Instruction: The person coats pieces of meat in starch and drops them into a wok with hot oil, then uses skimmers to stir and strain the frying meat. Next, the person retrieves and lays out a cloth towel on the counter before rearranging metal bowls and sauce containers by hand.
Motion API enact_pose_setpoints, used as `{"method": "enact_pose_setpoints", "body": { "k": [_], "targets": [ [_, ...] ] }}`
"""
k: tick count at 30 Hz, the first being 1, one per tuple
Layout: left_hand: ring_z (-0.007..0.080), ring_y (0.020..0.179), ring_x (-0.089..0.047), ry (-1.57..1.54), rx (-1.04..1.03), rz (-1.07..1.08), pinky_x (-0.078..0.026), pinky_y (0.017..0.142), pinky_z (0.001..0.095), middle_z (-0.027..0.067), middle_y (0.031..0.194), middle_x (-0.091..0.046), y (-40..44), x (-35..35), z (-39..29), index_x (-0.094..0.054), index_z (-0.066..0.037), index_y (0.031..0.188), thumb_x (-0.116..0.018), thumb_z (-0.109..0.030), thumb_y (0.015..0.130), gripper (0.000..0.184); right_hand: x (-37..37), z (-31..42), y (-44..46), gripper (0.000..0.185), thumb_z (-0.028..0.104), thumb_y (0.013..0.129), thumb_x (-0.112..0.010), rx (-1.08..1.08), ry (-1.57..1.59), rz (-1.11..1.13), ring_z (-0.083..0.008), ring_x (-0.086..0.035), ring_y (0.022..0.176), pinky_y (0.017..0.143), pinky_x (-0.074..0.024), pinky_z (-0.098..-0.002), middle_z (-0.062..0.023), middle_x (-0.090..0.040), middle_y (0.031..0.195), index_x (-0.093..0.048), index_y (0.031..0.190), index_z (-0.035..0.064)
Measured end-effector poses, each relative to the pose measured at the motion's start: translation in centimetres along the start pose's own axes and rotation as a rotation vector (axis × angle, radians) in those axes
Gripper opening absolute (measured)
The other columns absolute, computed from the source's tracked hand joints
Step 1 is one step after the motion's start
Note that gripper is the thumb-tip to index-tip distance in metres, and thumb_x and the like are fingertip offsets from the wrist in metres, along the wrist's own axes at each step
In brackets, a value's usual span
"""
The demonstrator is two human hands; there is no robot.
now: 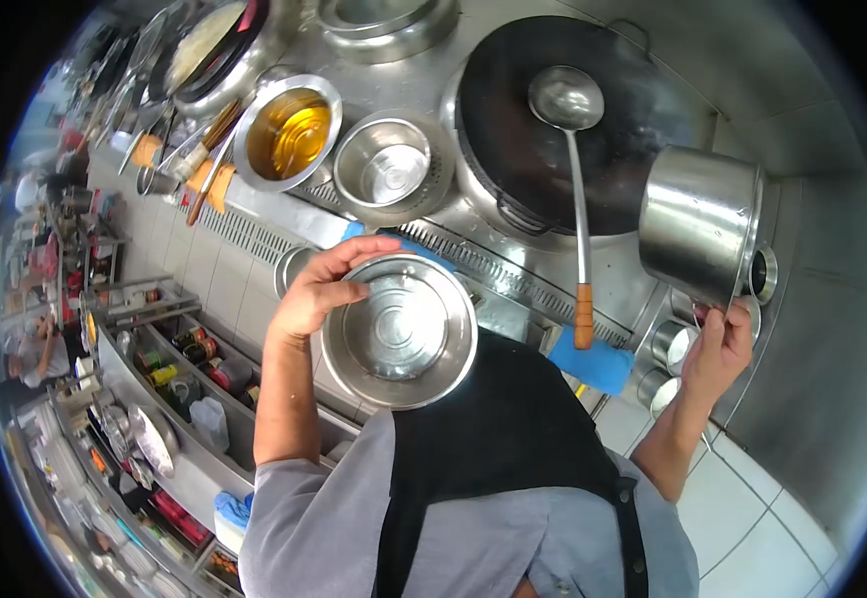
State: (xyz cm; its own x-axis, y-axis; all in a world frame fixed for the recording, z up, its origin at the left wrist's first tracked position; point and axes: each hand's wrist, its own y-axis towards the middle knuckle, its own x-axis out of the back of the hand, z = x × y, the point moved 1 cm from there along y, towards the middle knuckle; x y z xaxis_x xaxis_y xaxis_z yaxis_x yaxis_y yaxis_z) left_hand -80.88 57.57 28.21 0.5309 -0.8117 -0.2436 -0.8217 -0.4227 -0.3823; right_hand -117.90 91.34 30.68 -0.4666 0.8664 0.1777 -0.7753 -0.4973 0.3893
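Observation:
My left hand (319, 291) grips the rim of a round steel bowl (393, 334) in front of my apron. The bowl faces up toward the camera; a shiny, ringed bottom shows and I cannot tell whether liquid is in it. On the right, my right hand (717, 349) is closed at the rim of a deep steel pot (697, 214). This pot is tilted, its outer wall toward me, so its inside is hidden. Beside it is a large black wok (513, 130) with a ladle (565, 98) resting across it, wooden handle toward me.
A steel bowl of yellow oil (299, 140) and another steel bowl (383, 164) stand left of the wok. A blue cloth (593, 361) lies at the stove's front edge. Several small pots (671, 344) sit at the right. Condiment shelves (204, 369) and other people are at the left.

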Motion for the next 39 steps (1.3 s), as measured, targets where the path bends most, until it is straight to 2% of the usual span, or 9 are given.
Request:
{"method": "enact_pose_setpoints", "body": {
  "k": [4, 5, 12, 18, 23, 27, 31, 36, 39],
  "targets": [
    [0.0205, 0.127, -0.062, 0.275, -0.006, -0.038, -0.044, 0.110, 0.0319, 0.0131, 0.132, -0.068, 2.5, -1.7, -3.7, -0.061, 0.004, 0.130, -0.054, 0.012, 0.078, 0.053, 2.2, -1.7, -1.7, 0.014, -0.005, 0.089, -0.071, -0.082, -0.158, -0.013, -0.0144, -0.060, 0.092, 0.082, -0.0501, -0.0280, -0.0091, -0.064, 0.106, -0.064, 0.100, 0.0006],
    [0.0198, 0.125, -0.063, 0.280, -0.072, -0.048, -0.044, 0.109, 0.0315, 0.0135, 0.132, -0.068, 3.4, -2.2, -4.2, -0.060, 0.003, 0.130, -0.053, 0.013, 0.078, 0.053, 2.4, -1.9, -2.4, 0.017, -0.006, 0.088, -0.073, -0.256, -0.006, -0.049, -0.0149, -0.061, 0.095, 0.084, -0.0495, -0.0279, -0.0096, -0.064, 0.106, -0.065, 0.101, 0.0003],
    [0.0200, 0.125, -0.061, 0.184, -0.457, -0.371, -0.044, 0.109, 0.0305, 0.0149, 0.135, -0.065, 15.5, -7.5, -5.5, -0.053, 0.005, 0.138, -0.049, 0.013, 0.081, 0.058, 4.8, -6.3, -0.4, 0.017, -0.003, 0.091, -0.075, -0.176, 0.063, -0.156, -0.0126, -0.061, 0.093, 0.083, -0.0480, -0.0259, -0.0083, -0.066, 0.104, -0.067, 0.106, -0.0004],
    [0.0177, 0.114, -0.065, 0.020, -0.560, -0.559, -0.048, 0.103, 0.0304, 0.0127, 0.124, -0.068, 25.8, -10.5, -1.5, -0.055, 0.004, 0.129, -0.050, 0.014, 0.085, 0.045, 5.3, -12.0, 9.8, 0.015, 0.000, 0.091, -0.077, -0.084, 0.069, -0.260, -0.0105, -0.061, 0.084, 0.074, -0.0496, -0.0239, -0.0058, -0.066, 0.101, -0.067, 0.103, -0.0013],
    [0.0161, 0.112, -0.063, 0.034, -0.557, -0.703, -0.048, 0.101, 0.0293, 0.0102, 0.123, -0.067, 29.8, -9.9, 1.1, -0.056, 0.002, 0.130, -0.052, 0.012, 0.087, 0.044, -0.1, -12.6, 14.4, 0.019, -0.001, 0.084, -0.081, 0.184, -0.090, 0.023, -0.0170, -0.066, 0.078, 0.073, -0.0532, -0.0291, -0.0086, -0.069, 0.092, -0.069, 0.098, 0.0021],
    [0.0200, 0.114, -0.063, 0.307, -0.589, -0.788, -0.047, 0.104, 0.0328, 0.0124, 0.125, -0.066, 32.1, -9.5, 2.1, -0.058, 0.001, 0.129, -0.051, 0.010, 0.090, 0.041, -5.0, -15.8, 15.1, 0.018, 0.015, 0.085, -0.083, 0.081, -0.177, 0.156, -0.0247, -0.068, 0.075, 0.069, -0.0540, -0.0359, -0.0085, -0.068, 0.086, -0.068, 0.091, 0.0053],
    [0.0237, 0.123, -0.058, 0.430, -0.575, -0.734, -0.042, 0.110, 0.0365, 0.0147, 0.135, -0.061, 33.6, -8.6, 3.0, -0.059, -0.001, 0.132, -0.058, 0.005, 0.094, 0.038, -6.9, -18.9, 15.7, 0.021, 0.021, 0.080, -0.082, 0.056, -0.308, 0.129, -0.0364, -0.067, 0.090, 0.079, -0.0545, -0.0459, -0.0106, -0.068, 0.093, -0.067, 0.086, 0.0083],
    [0.0277, 0.139, -0.049, 0.691, -0.646, -0.859, -0.034, 0.118, 0.0382, 0.0166, 0.148, -0.055, 29.4, -12.7, 1.9, -0.053, -0.001, 0.143, -0.067, -0.002, 0.094, 0.051, -8.5, -20.2, 14.2, 0.026, 0.016, 0.087, -0.073, 0.103, -0.372, 0.166, -0.0342, -0.066, 0.109, 0.097, -0.0542, -0.0446, -0.0116, -0.067, 0.119, -0.070, 0.111, 0.0082],
    [0.0277, 0.135, -0.054, 0.629, -0.780, -0.766, -0.039, 0.114, 0.0420, 0.0181, 0.148, -0.056, 24.4, -18.0, 0.4, -0.049, 0.002, 0.145, -0.068, -0.007, 0.097, 0.052, -4.8, -13.8, 10.7, 0.044, 0.012, 0.088, -0.072, -0.006, -0.256, 0.091, -0.0316, -0.067, 0.110, 0.095, -0.0573, -0.0402, -0.0130, -0.062, 0.133, -0.063, 0.131, 0.0091]
  ]
}}
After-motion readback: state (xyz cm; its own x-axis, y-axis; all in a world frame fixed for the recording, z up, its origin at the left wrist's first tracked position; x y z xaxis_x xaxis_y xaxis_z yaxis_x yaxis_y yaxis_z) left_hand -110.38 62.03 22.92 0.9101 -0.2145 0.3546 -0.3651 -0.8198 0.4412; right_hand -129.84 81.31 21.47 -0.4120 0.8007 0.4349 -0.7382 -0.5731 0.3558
